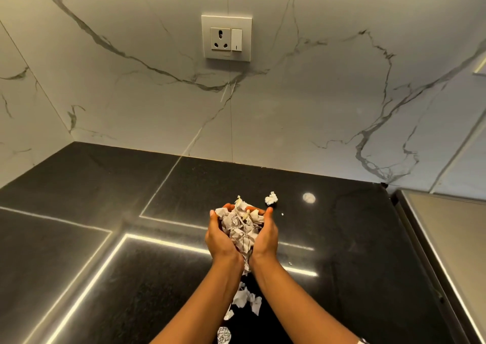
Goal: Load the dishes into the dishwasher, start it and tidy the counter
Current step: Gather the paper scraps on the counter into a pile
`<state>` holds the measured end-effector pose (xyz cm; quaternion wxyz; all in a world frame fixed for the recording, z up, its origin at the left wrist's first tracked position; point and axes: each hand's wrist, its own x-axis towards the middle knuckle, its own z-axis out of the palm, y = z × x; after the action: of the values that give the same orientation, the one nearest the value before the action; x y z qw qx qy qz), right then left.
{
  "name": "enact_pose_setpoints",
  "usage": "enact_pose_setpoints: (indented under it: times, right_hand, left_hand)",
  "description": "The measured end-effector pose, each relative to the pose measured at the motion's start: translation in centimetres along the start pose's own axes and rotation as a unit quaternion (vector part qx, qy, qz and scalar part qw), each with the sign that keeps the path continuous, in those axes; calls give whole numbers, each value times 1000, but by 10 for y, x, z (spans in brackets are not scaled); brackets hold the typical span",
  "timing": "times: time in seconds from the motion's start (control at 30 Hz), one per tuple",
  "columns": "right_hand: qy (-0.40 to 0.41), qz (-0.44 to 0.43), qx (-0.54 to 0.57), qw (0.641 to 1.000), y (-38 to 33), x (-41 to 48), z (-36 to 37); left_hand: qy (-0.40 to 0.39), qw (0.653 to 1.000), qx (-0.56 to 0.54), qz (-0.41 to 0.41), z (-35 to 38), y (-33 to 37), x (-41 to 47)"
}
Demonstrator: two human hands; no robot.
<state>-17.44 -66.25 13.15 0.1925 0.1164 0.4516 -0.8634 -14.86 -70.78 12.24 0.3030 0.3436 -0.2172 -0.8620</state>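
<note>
My left hand [219, 236] and my right hand [267, 234] are cupped together above the black counter [105, 238], holding a heap of crumpled paper scraps [242, 226] between them. More torn paper pieces [246, 300] lie on the counter beneath my forearms. One small white paper ball [271, 198] rests on the counter just beyond my right fingertips. A crumpled bit of foil [224, 335] sits at the bottom edge. No dishes or dishwasher are in view.
A marble-patterned wall [289, 120] backs the counter, with a socket and switch plate [226, 38]. A steel surface [452, 238] adjoins the counter at the right. Tiny crumbs [290, 263] dot the counter near my right wrist.
</note>
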Motion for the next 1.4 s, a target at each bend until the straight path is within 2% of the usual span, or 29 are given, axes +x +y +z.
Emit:
enact_pose_setpoints:
  times: [0.23, 0.47, 0.8, 1.03, 1.17, 1.4]
  right_hand:
    - [-1, -10, 9, 1000, -17, -21, -1]
    - [-19, 10, 3, 1000, -32, -38, -14]
    - [-154, 48, -42, 986, -49, -105, -43]
    - [-222, 155, -99, 958, 7, -189, -82]
    - [-265, 230, -127, 928, 45, -249, -112]
    - [-274, 341, -237, 868, 138, -335, -197]
  left_hand:
    - [-10, 1000, -21, -13, 10, 4, -27]
    - [4, 999, -47, 10, 12, -6, -52]
    - [-6, 984, -139, 113, -7, -8, -141]
    - [60, 948, -244, 195, -90, -9, -224]
    - [102, 911, -317, 241, -156, -12, -271]
    - [250, 854, -362, 279, -285, -49, -341]
